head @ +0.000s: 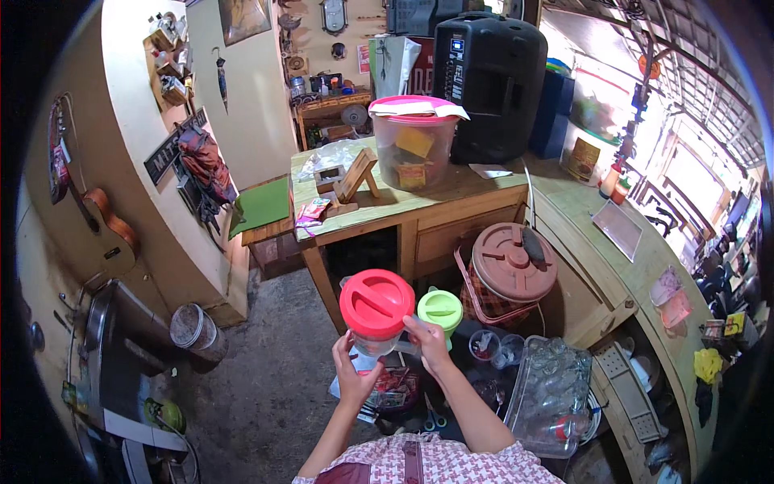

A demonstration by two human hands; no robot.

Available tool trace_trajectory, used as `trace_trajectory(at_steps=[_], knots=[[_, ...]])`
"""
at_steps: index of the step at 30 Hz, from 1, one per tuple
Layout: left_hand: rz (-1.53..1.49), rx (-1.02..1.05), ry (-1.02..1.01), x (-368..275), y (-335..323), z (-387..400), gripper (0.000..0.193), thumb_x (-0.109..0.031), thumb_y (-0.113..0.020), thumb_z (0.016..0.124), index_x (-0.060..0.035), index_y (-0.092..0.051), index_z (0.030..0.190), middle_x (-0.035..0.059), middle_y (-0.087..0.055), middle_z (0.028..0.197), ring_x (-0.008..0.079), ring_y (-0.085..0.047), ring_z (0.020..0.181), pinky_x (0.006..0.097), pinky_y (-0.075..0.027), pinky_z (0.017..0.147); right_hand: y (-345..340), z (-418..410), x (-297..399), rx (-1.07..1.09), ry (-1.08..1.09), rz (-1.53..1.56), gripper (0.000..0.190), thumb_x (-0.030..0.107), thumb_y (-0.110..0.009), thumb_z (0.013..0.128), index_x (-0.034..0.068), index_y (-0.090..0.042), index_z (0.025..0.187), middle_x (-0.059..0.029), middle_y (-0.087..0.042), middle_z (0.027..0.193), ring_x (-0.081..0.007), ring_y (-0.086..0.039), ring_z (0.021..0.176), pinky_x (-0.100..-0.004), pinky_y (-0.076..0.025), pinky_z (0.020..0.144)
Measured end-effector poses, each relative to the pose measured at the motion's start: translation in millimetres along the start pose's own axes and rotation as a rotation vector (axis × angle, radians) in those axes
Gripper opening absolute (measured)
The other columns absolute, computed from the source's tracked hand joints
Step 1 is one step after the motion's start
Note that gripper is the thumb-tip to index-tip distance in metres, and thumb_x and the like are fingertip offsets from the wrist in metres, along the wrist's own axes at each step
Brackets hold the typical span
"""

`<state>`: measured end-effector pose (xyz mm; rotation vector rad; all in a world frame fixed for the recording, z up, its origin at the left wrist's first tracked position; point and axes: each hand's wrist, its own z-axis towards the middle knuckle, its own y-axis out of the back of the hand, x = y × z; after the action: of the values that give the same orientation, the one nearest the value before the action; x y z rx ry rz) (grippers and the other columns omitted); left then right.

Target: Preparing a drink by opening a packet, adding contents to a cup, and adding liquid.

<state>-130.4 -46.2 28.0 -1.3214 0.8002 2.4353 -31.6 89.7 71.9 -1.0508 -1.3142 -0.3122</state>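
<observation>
A clear plastic pitcher with a red lid (377,302) is held up before me in both hands. Its handle is in the grip of my right hand (430,343), at the pitcher's right side. Against the lower left of its body rests my left hand (355,370), with thumb and fingers around the clear wall. Just beyond my right hand stands a green-lidded container (441,310), partly covered by that hand. Below the pitcher, a basket of small packets (393,387) sits on a dark surface. Scissors (433,417) lie to the right of the basket.
Clear plastic cups (485,345) and a transparent tray of glassware (547,393) stand to my right. Behind them is a large lidded cooler jug (514,263). A wooden counter (423,209) curves around the front and right. A bucket (196,333) stands on the floor to the left.
</observation>
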Motion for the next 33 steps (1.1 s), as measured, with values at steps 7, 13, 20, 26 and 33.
trace_trajectory(at_steps=[7,13,20,26,33], knots=[[0.097,0.054,-0.280,-60.6,10.4,0.6,0.078,-0.014,-0.079,0.062,-0.0113,-0.036,0.128,0.0168,-0.039,0.121,0.0319,-0.049,0.108,0.0393,-0.047,0.082,21.3,-61.6,75.1,0.006,0.083,0.010,0.016,0.018,-0.070,0.078,0.004,-0.064,0.083,0.0049,-0.056,0.071,-0.0034,-0.048,0.063,-0.0200,-0.035,0.059],[-0.008,0.197,-0.514,-98.3,-14.2,-17.2,0.080,-0.012,-0.082,0.060,-0.0122,-0.035,0.125,0.0191,-0.039,0.121,0.0316,-0.048,0.109,0.0402,-0.047,0.082,52.1,-145.4,121.0,-0.162,0.194,-0.072,0.030,0.010,-0.075,0.072,-0.002,-0.064,0.097,-0.0051,-0.066,0.090,-0.0098,-0.062,0.079,-0.0234,-0.048,0.073],[-0.330,0.557,-0.588,-139.8,-45.9,-50.2,0.071,-0.013,-0.084,0.060,-0.0120,-0.044,0.119,0.0175,-0.038,0.122,0.0278,-0.052,0.104,0.0355,-0.050,0.079,84.5,-238.0,135.6,-0.558,0.421,-0.104,0.033,0.008,-0.075,0.068,-0.005,-0.063,0.096,-0.0073,-0.066,0.089,-0.0116,-0.062,0.078,-0.0251,-0.047,0.074],[-0.633,0.732,-0.462,-147.1,-70.5,-83.5,0.075,-0.020,-0.081,0.066,-0.0116,-0.038,0.127,0.0199,-0.039,0.123,0.0314,-0.053,0.102,0.0344,-0.051,0.077,103.7,-279.6,130.4,-0.680,0.296,-0.293,0.026,0.007,-0.074,0.070,-0.005,-0.065,0.092,-0.0040,-0.066,0.084,-0.0090,-0.060,0.073,-0.0232,-0.045,0.069],[-0.459,1.081,-0.254,-135.5,-75.1,-98.8,0.084,-0.030,-0.078,0.070,-0.0119,-0.027,0.135,0.0208,-0.036,0.123,0.0294,-0.056,0.102,0.0363,-0.051,0.080,131.5,-286.6,87.3,-0.757,0.103,-0.390,0.022,0.007,-0.074,0.073,-0.004,-0.067,0.091,-0.0028,-0.066,0.082,-0.0066,-0.059,0.070,-0.0220,-0.046,0.066]])
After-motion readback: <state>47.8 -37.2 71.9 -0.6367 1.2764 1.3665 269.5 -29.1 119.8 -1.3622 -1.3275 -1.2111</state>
